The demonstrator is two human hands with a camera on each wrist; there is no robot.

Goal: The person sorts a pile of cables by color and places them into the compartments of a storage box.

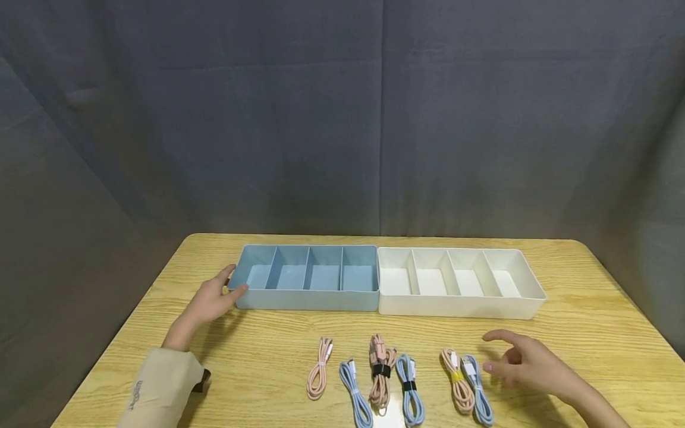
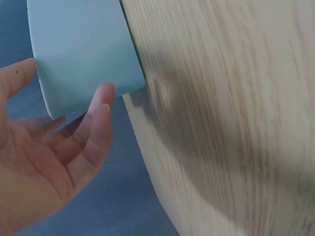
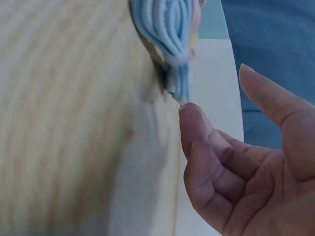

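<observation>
The right hand [image 1: 527,365] stood with its fingers apart and loosely bent, gripping nothing; its fingertips lay just beside the rightmost blue cable [image 1: 483,401], and contact could not be told. The left hand [image 1: 211,300] was relaxed, thumb and fingers about the left end of the blue box [image 1: 305,301], without a clear grip. The coiled cable lay on the counter [image 1: 257,374], next to the yellow-tied pink cable [image 1: 463,397]. It appeared light, soft and bendable, with little risk of breaking; the likely best hold was a pinch across its tied waist, since a loop taken alone might have sagged, and the plugs were best spared. Beyond stood the blue box and the white box [image 1: 460,306], end to end, seemingly stiff, smooth and light, best steadied by the end walls.
</observation>
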